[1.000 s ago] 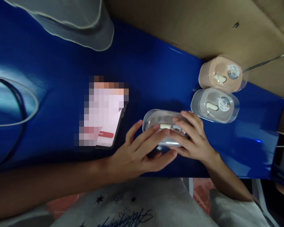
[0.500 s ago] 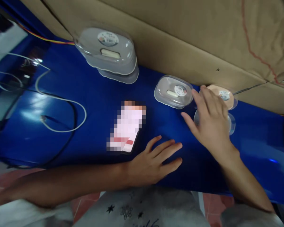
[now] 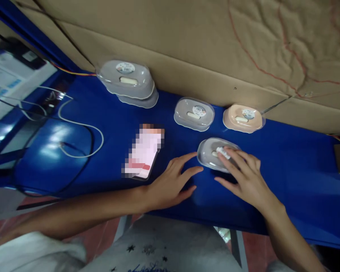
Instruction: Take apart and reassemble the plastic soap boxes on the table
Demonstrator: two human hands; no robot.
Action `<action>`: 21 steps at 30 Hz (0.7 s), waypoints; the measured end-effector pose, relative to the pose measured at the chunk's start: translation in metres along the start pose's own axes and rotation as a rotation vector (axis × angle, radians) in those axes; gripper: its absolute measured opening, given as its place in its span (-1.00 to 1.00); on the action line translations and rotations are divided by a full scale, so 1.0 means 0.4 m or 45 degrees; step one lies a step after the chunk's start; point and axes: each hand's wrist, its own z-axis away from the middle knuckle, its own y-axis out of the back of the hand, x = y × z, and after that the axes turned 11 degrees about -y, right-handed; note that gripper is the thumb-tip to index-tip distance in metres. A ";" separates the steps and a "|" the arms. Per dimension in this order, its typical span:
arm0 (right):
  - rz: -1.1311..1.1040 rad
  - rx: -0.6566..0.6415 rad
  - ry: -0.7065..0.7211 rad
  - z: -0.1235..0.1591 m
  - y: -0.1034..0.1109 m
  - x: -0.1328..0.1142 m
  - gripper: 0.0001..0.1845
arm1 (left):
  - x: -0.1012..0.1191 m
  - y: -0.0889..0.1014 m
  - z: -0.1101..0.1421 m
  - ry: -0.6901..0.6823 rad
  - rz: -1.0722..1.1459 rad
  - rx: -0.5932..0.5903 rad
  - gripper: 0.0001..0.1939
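Note:
A grey oval plastic box with a clear lid (image 3: 208,155) lies on the blue tabletop between my hands. My right hand (image 3: 245,175) reaches over its right side, fingers stretched across the lid and its round label, thumb apart in front. My left hand (image 3: 174,183) is open at the box's left end, its fingers spread; one fingertip is at or very near the rim. Behind stand a second grey box (image 3: 184,113) and a peach box (image 3: 232,119), each with a clear lid and a label. A phone (image 3: 144,151) with a blurred, lit screen lies left of my left hand.
Stacked grey boxes (image 3: 133,85) stand at the back left against a brown cardboard wall (image 3: 170,49). A white cable (image 3: 102,136) and a black cable (image 3: 91,145) loop over the left of the blue table (image 3: 297,177). White equipment (image 3: 5,75) sits at the far left.
The view has shifted. The near grey box has come left and closer to me, away from the peach box, with my right hand over it. My left hand has turned its fingers toward it.

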 end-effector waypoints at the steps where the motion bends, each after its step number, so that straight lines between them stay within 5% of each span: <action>1: -0.047 -0.019 0.055 -0.001 0.005 -0.006 -0.19 | 0.000 0.000 -0.003 0.020 -0.004 0.007 -0.44; 7: -0.419 -0.085 0.131 -0.009 -0.006 0.005 -0.25 | -0.007 -0.017 -0.022 0.078 0.004 -0.006 -0.13; 12: -0.784 0.081 0.063 -0.008 -0.028 0.038 -0.27 | -0.017 -0.030 -0.012 0.098 0.075 0.121 -0.04; 17: -0.632 0.241 -0.172 -0.013 -0.039 0.079 -0.36 | -0.018 -0.010 -0.004 0.077 0.081 0.039 -0.10; 21: -0.559 0.184 -0.285 -0.025 -0.074 0.094 -0.39 | -0.013 0.009 -0.009 0.041 0.025 -0.121 -0.15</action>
